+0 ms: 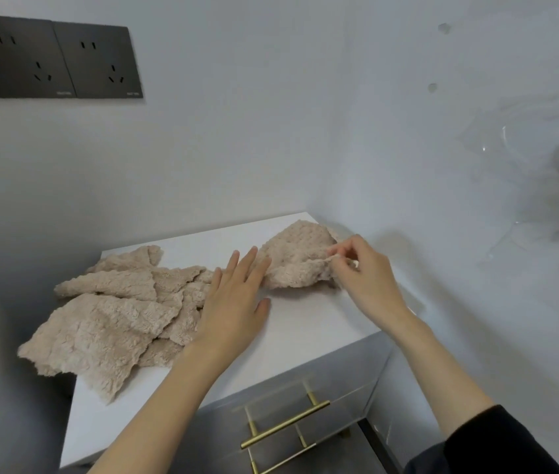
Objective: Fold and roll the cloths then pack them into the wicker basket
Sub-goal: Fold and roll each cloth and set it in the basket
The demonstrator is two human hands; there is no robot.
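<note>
Head view: looks down on a white cabinet top [305, 323] set into a wall corner; both bare forearms reach in from below.
Single cloth: the single cloth [300, 258], beige and fluffy, lies crumpled at the far right corner of the top and is partly lifted along its right side.
Heap: a heap of cloths [110, 313] of the same beige fabric lies overlapped and unfolded on the left half; one corner hangs over the near-left edge.
Left hand: the left hand [233, 299] lies palm down, its fingers [249, 265] straight and slightly spread. The fingertips rest on the single cloth's near-left edge; the thumb lies on bare white surface. The hand's outer side touches the right edge of the heap.
Right hand: the right hand [367, 275] pinches the single cloth's right edge between thumb and forefinger [334, 256], with the edge raised off the top. Its other fingers are curled behind.
Cloth relative to fingers: the single cloth spans between the two hands, pressed down at its left and pinched at its right.
Sleeve: a dark sleeve [497, 443] is pushed up the right forearm.
Cabinet front: two brass handles [284, 424] show on the drawers below the top.
Wall: dark wall sockets [48, 58], upper left.
</note>
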